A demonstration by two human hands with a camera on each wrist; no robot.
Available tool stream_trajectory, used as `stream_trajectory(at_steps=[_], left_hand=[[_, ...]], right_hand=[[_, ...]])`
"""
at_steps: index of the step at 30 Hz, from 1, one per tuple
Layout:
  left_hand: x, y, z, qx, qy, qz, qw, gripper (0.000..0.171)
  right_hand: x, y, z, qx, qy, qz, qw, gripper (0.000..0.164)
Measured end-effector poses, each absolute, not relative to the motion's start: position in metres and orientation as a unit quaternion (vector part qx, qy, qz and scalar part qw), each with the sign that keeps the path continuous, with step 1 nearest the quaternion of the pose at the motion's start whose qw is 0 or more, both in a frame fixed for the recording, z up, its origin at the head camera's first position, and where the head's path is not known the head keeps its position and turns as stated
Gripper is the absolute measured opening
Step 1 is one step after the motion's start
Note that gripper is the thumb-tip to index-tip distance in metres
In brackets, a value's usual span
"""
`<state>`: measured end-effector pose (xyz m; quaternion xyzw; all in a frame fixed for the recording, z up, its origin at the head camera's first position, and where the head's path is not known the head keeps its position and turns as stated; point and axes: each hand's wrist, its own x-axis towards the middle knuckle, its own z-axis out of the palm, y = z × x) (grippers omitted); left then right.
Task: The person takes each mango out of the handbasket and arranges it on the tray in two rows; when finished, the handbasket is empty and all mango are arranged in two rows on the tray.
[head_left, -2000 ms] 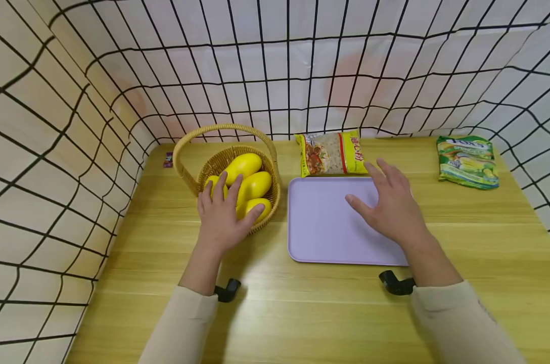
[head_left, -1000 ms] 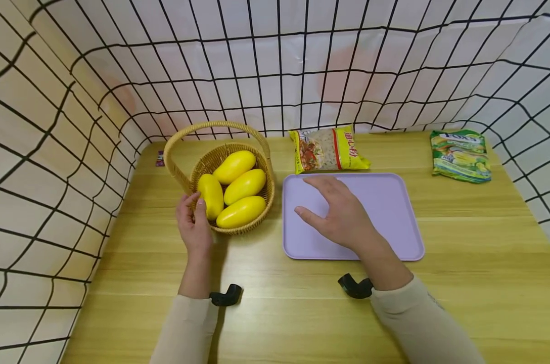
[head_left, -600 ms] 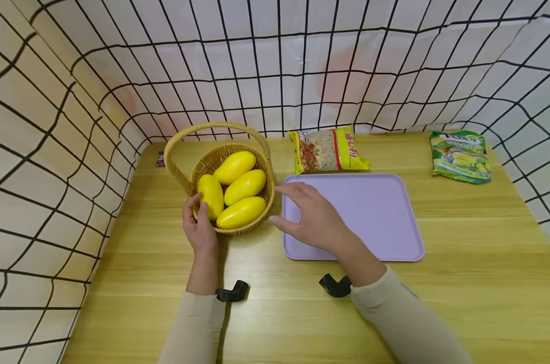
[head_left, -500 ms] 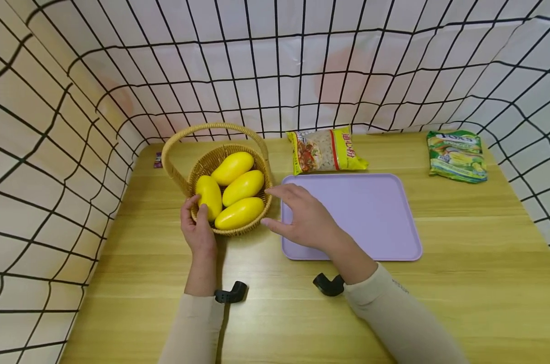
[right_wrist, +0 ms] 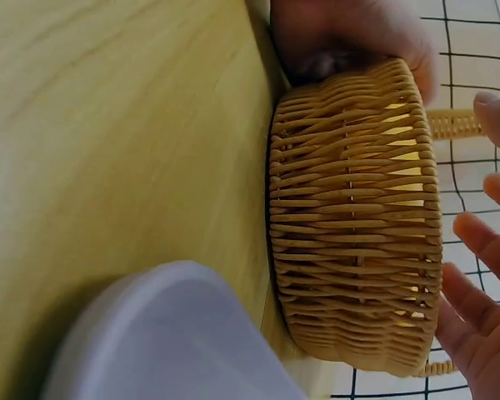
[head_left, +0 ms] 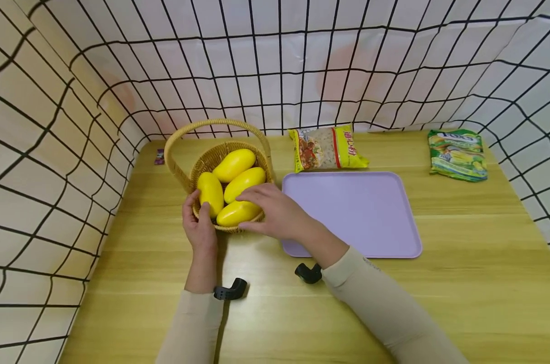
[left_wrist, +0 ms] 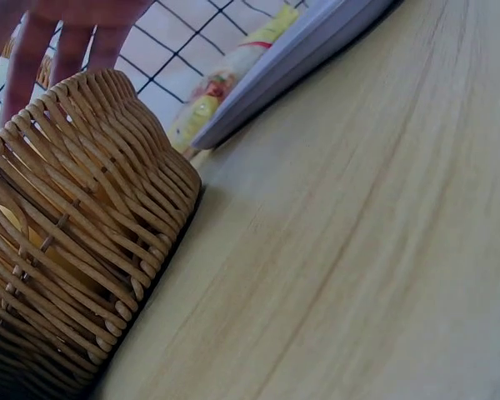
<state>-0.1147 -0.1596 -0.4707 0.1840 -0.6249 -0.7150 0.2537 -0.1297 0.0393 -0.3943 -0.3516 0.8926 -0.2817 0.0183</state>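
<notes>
A woven basket (head_left: 208, 163) with a hoop handle holds several yellow mangoes and stands on the wooden table left of a lavender tray (head_left: 361, 212). My left hand (head_left: 199, 230) grips the basket's near-left rim, thumb outside and fingers by the left mango (head_left: 210, 192). My right hand (head_left: 275, 215) reaches over the near rim, its fingers spread above the front mango (head_left: 229, 216). In the right wrist view the basket's wall (right_wrist: 350, 217) fills the middle, with the right fingers (right_wrist: 483, 242) spread beyond it. The left wrist view shows the basket (left_wrist: 75, 208) close up.
A yellow noodle packet (head_left: 327, 147) lies behind the tray and a green sweets bag (head_left: 457, 154) at the far right. A small purple item (head_left: 158, 156) sits in the back left corner. Grid-patterned cloth walls close in the table's left, back and right sides.
My right hand has moved left from over the tray to the front mango in the basket. My left hand came off the mangoes and took hold of the basket's rim.
</notes>
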Motion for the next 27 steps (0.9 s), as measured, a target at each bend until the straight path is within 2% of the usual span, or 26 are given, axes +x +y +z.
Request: stream_trajectory(at_steps=[11,27], left_hand=[[-0.114,-0.160,-0.470,0.180,-0.638,-0.709,0.241,0.040],[-0.115,-0.161,-0.471,0.179,-0.644,-0.705,0.237,0.041]], right_hand=[[-0.150,0.022,-0.396,-0.375,0.888,-0.255,0.078,0.057],[-0.165,0.019,-0.400,-0.391,0.886,-0.227,0.099,0.057]])
